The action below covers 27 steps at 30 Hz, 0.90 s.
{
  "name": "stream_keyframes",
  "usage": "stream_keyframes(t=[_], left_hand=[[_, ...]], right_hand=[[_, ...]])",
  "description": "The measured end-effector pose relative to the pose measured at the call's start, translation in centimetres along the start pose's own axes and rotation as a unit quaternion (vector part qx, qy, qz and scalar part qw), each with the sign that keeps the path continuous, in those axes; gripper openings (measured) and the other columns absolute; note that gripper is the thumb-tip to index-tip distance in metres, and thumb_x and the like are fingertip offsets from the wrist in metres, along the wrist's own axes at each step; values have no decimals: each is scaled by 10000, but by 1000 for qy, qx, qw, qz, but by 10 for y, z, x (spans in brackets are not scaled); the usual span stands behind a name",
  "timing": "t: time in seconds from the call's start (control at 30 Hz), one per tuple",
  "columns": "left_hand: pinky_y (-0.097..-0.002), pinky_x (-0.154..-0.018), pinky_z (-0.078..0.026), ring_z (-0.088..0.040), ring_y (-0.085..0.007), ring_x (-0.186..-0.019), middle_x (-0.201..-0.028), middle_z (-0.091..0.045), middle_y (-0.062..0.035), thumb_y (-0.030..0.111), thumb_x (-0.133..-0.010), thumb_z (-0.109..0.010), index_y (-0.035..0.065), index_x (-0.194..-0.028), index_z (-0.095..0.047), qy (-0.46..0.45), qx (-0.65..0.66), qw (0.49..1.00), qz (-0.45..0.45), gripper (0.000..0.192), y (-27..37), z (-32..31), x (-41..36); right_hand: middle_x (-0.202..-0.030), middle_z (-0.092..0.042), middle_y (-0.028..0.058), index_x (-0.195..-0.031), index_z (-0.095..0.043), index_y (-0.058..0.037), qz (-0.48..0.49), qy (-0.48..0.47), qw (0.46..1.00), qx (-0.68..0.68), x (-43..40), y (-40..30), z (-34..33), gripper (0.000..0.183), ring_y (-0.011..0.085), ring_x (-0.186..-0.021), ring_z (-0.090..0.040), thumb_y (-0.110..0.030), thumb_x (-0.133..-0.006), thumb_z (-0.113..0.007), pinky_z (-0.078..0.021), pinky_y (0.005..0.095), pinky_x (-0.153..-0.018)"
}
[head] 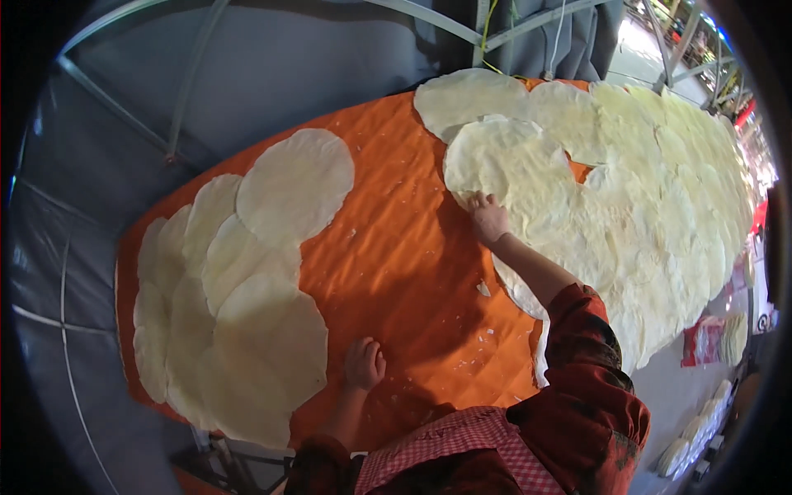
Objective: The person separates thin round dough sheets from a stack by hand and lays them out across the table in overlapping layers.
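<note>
Thin round sheets of pale flatbread (643, 223) overlap over the right part of a table with an orange cloth (383, 247). My right hand (489, 216) reaches out to the left rim of one round sheet (495, 154) and touches it, its fingertips at the edge; whether they pinch it is hard to see. My left hand (365, 364) rests low over the orange cloth with curled fingers, just right of a second group of overlapping round sheets (266, 346). Nothing shows in the left hand. One sheet (296, 185) lies at the top of that left group.
Small crumbs and a torn scrap (483, 288) dot the cloth. A grey tarpaulin wall (297, 55) on metal poles borders the far and left sides. At the lower right, packed round stacks (693, 433) and a red-and-clear package (705, 341) lie beyond the table.
</note>
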<state>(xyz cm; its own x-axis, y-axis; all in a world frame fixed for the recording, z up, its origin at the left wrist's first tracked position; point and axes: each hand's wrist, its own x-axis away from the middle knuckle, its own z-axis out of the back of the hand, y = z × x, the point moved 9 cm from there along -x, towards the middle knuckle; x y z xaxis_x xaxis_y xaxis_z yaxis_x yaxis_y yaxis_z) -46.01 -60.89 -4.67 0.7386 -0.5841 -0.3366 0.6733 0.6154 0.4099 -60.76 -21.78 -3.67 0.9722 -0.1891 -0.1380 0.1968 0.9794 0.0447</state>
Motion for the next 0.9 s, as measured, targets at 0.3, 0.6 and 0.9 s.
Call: stream_keyframes(t=[0.3, 0.6, 0.9], left_hand=[[-410, -758, -481, -545, -278, -975, -1107, -522, -127, 254, -892, -552, 43, -1066, -507, -76, 312, 898, 301, 277, -46, -30, 15], [-215, -632, -473, -549, -59, -809, -999, -550, 35, 348, -918, -577, 121, -1236, -450, 49, 749, 558, 355, 411, 13, -36, 13], [-292, -818, -485, -519, -144, -1060, -1184, -521, -15, 511, -927, -472, 133, -1304, -417, -1, 748, 516, 418, 537, 16, -47, 15]], right_hand=[[-877, -601, 148, -926, -633, -58, 104, 37, 963, -247, 90, -80, 119, 267, 357, -808, -593, -19, -684, -526, -502, 426, -705], [-1286, -473, 211, -1232, -506, -10, 120, -132, 881, -439, 225, -232, 71, 607, 369, -1173, -463, -325, -747, -693, -416, 418, -962], [-1013, -620, 173, -1024, -596, 3, 100, -49, 901, -418, 215, -221, 115, 388, 368, -883, -604, -278, -766, -665, -498, 399, -779]])
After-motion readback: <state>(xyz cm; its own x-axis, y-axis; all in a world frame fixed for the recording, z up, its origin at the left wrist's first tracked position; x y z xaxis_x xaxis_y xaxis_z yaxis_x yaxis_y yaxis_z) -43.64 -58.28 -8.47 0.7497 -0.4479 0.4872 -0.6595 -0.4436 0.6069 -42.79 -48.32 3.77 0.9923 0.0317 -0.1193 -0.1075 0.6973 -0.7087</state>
